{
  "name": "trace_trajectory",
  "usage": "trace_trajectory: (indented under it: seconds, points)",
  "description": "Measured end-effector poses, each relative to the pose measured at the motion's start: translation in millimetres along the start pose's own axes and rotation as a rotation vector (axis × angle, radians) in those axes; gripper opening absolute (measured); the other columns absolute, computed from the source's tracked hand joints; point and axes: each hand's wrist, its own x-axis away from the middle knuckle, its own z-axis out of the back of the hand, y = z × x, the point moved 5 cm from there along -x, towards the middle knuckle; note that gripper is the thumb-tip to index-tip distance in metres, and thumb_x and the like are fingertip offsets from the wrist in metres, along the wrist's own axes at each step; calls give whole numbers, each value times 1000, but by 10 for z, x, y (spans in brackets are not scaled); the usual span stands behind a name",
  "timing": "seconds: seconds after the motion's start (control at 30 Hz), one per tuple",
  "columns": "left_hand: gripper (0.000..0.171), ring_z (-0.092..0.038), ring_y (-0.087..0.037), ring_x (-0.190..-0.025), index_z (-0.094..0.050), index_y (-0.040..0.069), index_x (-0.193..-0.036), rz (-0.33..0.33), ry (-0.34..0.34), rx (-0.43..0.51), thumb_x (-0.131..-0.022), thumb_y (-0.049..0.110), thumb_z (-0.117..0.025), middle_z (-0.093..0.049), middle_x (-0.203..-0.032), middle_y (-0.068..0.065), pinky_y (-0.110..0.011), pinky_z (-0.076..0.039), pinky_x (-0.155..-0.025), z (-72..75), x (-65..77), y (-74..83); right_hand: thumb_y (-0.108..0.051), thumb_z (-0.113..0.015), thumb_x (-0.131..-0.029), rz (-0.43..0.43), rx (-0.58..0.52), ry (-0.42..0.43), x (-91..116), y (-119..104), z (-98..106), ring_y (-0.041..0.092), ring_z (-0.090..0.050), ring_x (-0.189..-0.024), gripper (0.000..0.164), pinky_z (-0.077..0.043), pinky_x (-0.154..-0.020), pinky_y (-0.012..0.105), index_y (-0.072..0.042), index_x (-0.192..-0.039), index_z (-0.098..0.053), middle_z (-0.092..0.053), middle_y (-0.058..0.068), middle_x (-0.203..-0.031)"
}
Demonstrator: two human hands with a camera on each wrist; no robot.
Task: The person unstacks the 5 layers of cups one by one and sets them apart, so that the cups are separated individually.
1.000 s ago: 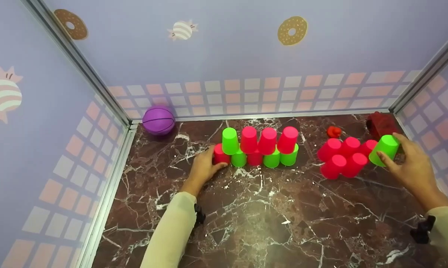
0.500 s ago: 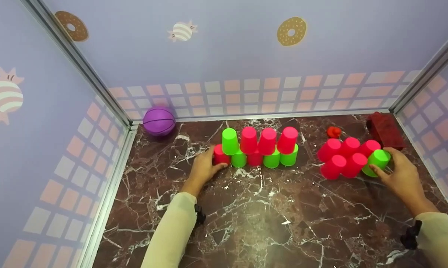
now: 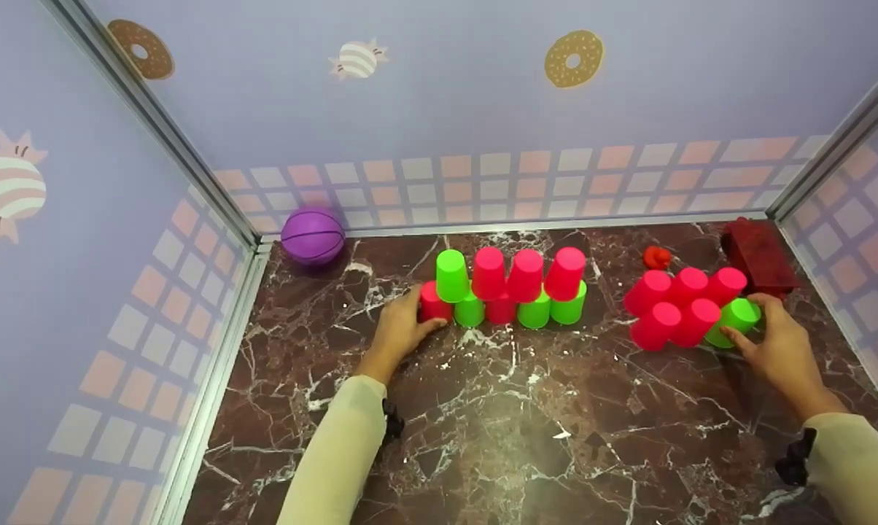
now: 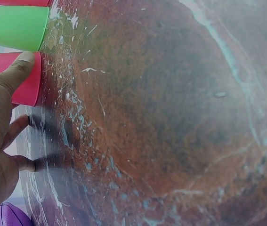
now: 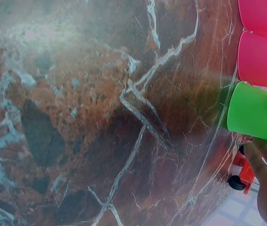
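In the head view, upside-down cups stand in two tiers, with one green cup (image 3: 451,275) and 3 red cups on the upper tier. My left hand (image 3: 397,329) holds the red cup (image 3: 434,302) at the left end of the lower tier. The left wrist view has the thumb (image 4: 20,68) lying on that cup. To the right, a green cup (image 3: 736,321) stands upside down on the floor, pinched between the thumb and fingers of my right hand (image 3: 785,350). Right beside it is a cluster of several upside-down red cups (image 3: 694,321).
A purple ball (image 3: 313,238) sits in the back left corner. Behind the red cluster lie a small red-orange object (image 3: 656,257) and a dark red toy (image 3: 763,255); the right wrist view shows black wheels on it. Walls rise at the back, left and right.
My right hand has lowered the green cup and brought it left, against the red cluster. My left hand stays at its red cup.
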Motion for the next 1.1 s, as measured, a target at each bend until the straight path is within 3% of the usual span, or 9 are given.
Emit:
trace_trajectory:
  seconds: [0.13, 0.3, 0.4, 0.53, 0.63, 0.8, 1.0, 1.1]
  points:
    - [83, -77, -40, -114, -58, 11, -144, -29, 17, -26, -88, 66, -82, -80, -125, -18, -60, -60, -101, -28, -4, -16, 0, -85, -93, -6, -3, -15, 4, 8, -1, 66, -61, -112, 69, -48, -94, 77, 11, -148, -43, -60, 47, -130]
    - [77, -77, -41, -111, -60, 9, -140, -38, 25, -25, -87, 60, -86, -80, -120, -18, -59, -61, -99, 132, 24, 170, -5, -85, -95, -26, 0, -36, 0, 1, 1, 65, -58, -117, 72, -46, -100, 79, 12, -150, -42, -57, 46, -135]
    - [74, -76, -43, -114, -59, 6, -141, -8, -9, -18, -90, 51, -88, -79, -122, -21, -61, -60, -103, 244, 47, 321, -7, -83, -95, -14, -2, -15, -25, -51, 33, 65, -52, -123, 74, -42, -104, 81, 13, -153, -41, -53, 45, -139]
    - [74, -74, -45, -121, -58, 4, -145, 56, -66, -35, -91, 41, -90, -77, -129, -23, -62, -57, -109, 298, 63, 417, -11, -81, -95, 27, -9, 51, -99, -221, 92, 66, -41, -134, 78, -37, -106, 85, 7, -160, -41, -48, 44, -149]
    - [75, -74, -46, -123, -57, 4, -147, 75, -72, -53, -91, 42, -89, -77, -131, -23, -61, -57, -111, 303, 71, 422, -15, -81, -94, 70, -25, 101, -192, -435, 115, 63, -37, -140, 80, -37, -107, 86, 1, -163, -43, -46, 39, -156]
    - [77, -74, -44, -123, -57, 5, -148, 51, -51, -45, -91, 45, -89, -77, -132, -22, -59, -57, -111, 292, 71, 372, -16, -81, -94, 183, -54, 136, -382, -908, 90, 61, -42, -142, 76, -37, -109, 87, -2, -161, -49, -49, 36, -157]
    - [85, -77, -41, -115, -57, 11, -145, -16, 9, -30, -86, 67, -83, -80, -123, -18, -59, -60, -104, -30, 7, -28, -17, -80, -97, 296, -99, 82, -587, -1421, -98, 58, -47, -144, 72, -40, -115, 82, -3, -162, -51, -53, 34, -155]
    - [84, -77, -40, -112, -57, 11, -145, -29, 14, -42, -87, 66, -83, -80, -121, -17, -59, -61, -101, -48, -12, -43, -20, -80, -99, 336, -94, 47, -659, -1660, -229, 56, -50, -144, 71, -40, -118, 79, -5, -163, -50, -55, 32, -155]
